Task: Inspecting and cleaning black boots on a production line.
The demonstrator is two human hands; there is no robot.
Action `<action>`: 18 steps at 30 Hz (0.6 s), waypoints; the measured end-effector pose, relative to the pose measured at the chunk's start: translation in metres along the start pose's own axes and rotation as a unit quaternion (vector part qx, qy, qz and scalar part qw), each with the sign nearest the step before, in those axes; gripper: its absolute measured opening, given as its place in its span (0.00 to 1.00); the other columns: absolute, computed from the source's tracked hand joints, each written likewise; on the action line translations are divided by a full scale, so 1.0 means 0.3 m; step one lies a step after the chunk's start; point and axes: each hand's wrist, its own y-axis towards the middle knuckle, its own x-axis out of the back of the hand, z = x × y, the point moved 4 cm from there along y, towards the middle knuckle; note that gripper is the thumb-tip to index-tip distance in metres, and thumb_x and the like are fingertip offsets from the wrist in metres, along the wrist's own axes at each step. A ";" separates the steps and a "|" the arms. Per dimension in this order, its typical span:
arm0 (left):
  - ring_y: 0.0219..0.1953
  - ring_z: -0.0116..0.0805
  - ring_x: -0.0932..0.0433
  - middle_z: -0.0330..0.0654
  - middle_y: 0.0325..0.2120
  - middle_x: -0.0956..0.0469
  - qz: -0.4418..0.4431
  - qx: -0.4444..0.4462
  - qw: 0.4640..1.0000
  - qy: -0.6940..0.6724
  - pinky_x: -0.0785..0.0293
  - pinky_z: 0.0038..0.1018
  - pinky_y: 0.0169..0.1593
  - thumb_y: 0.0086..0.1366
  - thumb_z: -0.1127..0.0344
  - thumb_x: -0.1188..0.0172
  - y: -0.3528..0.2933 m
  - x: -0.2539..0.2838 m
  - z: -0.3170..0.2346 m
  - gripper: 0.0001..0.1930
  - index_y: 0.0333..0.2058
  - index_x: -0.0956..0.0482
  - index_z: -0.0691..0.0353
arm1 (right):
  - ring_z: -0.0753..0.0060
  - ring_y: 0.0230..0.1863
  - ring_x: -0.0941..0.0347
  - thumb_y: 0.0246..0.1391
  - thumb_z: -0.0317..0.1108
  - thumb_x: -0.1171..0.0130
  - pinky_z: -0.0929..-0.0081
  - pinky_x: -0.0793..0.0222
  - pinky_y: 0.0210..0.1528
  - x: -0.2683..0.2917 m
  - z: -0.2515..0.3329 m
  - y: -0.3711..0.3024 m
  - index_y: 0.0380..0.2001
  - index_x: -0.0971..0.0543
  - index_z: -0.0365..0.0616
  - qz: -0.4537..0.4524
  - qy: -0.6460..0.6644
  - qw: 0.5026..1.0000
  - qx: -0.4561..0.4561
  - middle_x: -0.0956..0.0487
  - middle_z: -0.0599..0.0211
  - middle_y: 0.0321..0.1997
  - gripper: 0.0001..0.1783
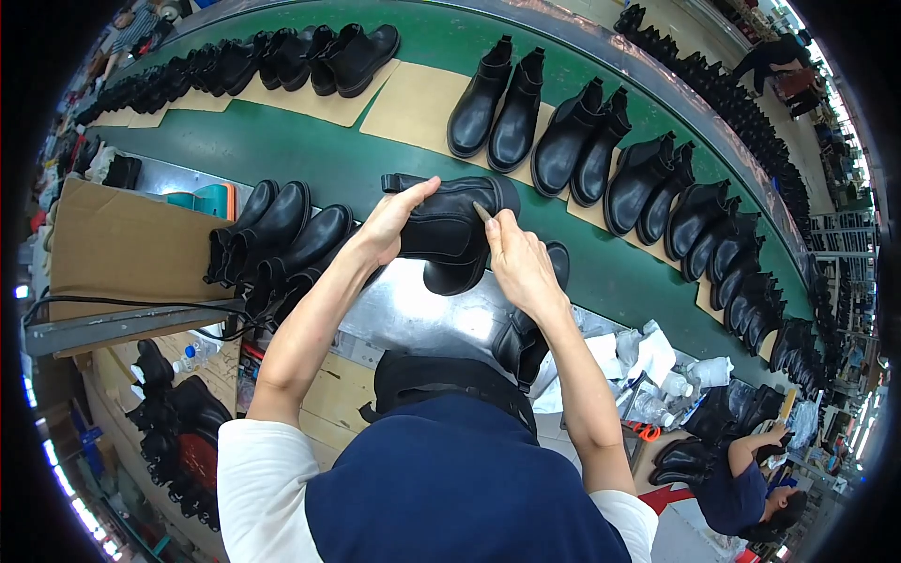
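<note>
In front of me a black ankle boot (439, 235) lies on its side in the air, its pull loop toward the left and its heel end toward the right. My left hand (396, 220) is closed on the boot's upper part, thumb along the top. Between the fingers of my right hand (522, 266) is a small pointed tool (481, 211); its tip rests on or just over the leather near the heel. I cannot make out the tool's exact kind, as my fingers cover most of it.
Pairs of black boots (511, 108) line the far side of a green conveyor belt (300, 141), on cardboard sheets. More boots (272, 230) stand at left beside a cardboard box (131, 253). Crumpled white paper and plastic bottles (676, 383) lie at right, near a co-worker (737, 488).
</note>
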 end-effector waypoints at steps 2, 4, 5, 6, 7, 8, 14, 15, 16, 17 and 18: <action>0.39 0.27 0.25 0.40 0.35 0.21 0.008 0.008 1.000 -0.010 0.31 0.24 0.47 0.62 0.56 0.45 0.000 0.003 0.003 0.15 0.38 0.21 0.63 | 0.35 0.32 0.29 0.64 0.42 0.65 0.47 0.37 0.34 0.004 0.020 -0.004 0.35 0.35 0.39 -0.001 -0.016 1.000 0.001 0.25 0.41 0.25 0.16; 0.39 0.27 0.25 0.40 0.35 0.21 0.017 0.015 1.000 -0.020 0.32 0.24 0.47 0.62 0.56 0.45 0.006 0.010 0.011 0.15 0.38 0.21 0.63 | 0.35 0.32 0.29 0.64 0.42 0.65 0.46 0.37 0.35 0.005 0.021 -0.007 0.35 0.36 0.39 -0.003 -0.032 0.999 0.002 0.25 0.41 0.25 0.16; 0.40 0.26 0.25 0.40 0.36 0.21 0.009 0.007 1.000 -0.018 0.32 0.23 0.48 0.62 0.56 0.45 0.014 0.023 0.017 0.15 0.38 0.21 0.63 | 0.35 0.31 0.29 0.64 0.41 0.65 0.46 0.37 0.34 0.002 0.016 -0.012 0.35 0.36 0.39 -0.003 -0.015 1.000 0.021 0.25 0.41 0.25 0.15; 0.40 0.26 0.25 0.40 0.36 0.21 0.002 -0.001 1.000 -0.015 0.32 0.23 0.48 0.62 0.56 0.45 0.017 0.030 0.018 0.15 0.38 0.21 0.63 | 0.35 0.31 0.29 0.64 0.41 0.65 0.45 0.37 0.34 -0.002 0.014 -0.016 0.35 0.37 0.40 -0.003 0.003 0.999 0.040 0.25 0.40 0.25 0.15; 0.40 0.26 0.25 0.40 0.36 0.21 0.003 -0.001 1.000 -0.014 0.32 0.23 0.48 0.62 0.56 0.45 0.015 0.023 0.015 0.15 0.38 0.21 0.63 | 0.35 0.31 0.29 0.64 0.41 0.65 0.45 0.37 0.34 -0.009 0.010 -0.018 0.35 0.37 0.40 -0.004 0.003 0.999 0.040 0.25 0.40 0.25 0.15; 0.41 0.26 0.26 0.39 0.37 0.22 -0.012 -0.003 1.000 0.000 0.33 0.23 0.48 0.62 0.55 0.44 0.009 0.015 0.009 0.16 0.38 0.21 0.63 | 0.35 0.31 0.29 0.64 0.41 0.65 0.45 0.36 0.33 -0.017 0.007 -0.019 0.35 0.37 0.39 -0.010 0.007 0.999 0.037 0.26 0.40 0.24 0.15; 0.42 0.26 0.27 0.39 0.38 0.22 -0.013 0.004 1.000 0.011 0.34 0.23 0.49 0.61 0.54 0.44 0.005 0.023 0.013 0.18 0.39 0.22 0.64 | 0.35 0.27 0.29 0.64 0.41 0.64 0.46 0.34 0.29 -0.018 0.049 -0.003 0.33 0.38 0.37 -0.023 -0.031 0.999 0.038 0.26 0.40 0.21 0.16; 0.42 0.26 0.27 0.40 0.38 0.22 -0.024 0.005 1.000 0.012 0.34 0.23 0.49 0.61 0.54 0.44 0.002 0.021 0.012 0.18 0.40 0.22 0.64 | 0.36 0.26 0.28 0.64 0.41 0.64 0.47 0.32 0.29 -0.017 0.055 0.000 0.33 0.38 0.36 -0.017 -0.046 0.998 0.038 0.25 0.40 0.21 0.16; 0.42 0.26 0.27 0.40 0.38 0.22 -0.024 0.005 1.000 0.013 0.34 0.23 0.49 0.61 0.54 0.44 -0.002 0.015 0.010 0.18 0.40 0.22 0.64 | 0.36 0.26 0.27 0.64 0.41 0.65 0.48 0.31 0.29 -0.019 0.059 -0.001 0.32 0.38 0.36 -0.012 -0.060 0.997 0.037 0.25 0.41 0.21 0.17; 0.42 0.27 0.27 0.40 0.38 0.22 -0.023 0.004 1.000 0.006 0.34 0.23 0.49 0.61 0.54 0.44 -0.005 0.009 0.007 0.18 0.40 0.22 0.64 | 0.36 0.26 0.27 0.64 0.41 0.65 0.48 0.31 0.29 -0.020 0.060 0.001 0.32 0.38 0.36 -0.013 -0.059 0.998 0.036 0.25 0.41 0.21 0.17; 0.42 0.27 0.26 0.40 0.38 0.22 -0.022 0.003 1.000 0.000 0.33 0.23 0.49 0.61 0.54 0.44 -0.006 0.003 0.004 0.18 0.40 0.22 0.64 | 0.37 0.26 0.26 0.64 0.41 0.64 0.48 0.30 0.29 -0.018 0.059 0.004 0.33 0.38 0.36 -0.021 -0.075 0.996 0.037 0.24 0.41 0.22 0.16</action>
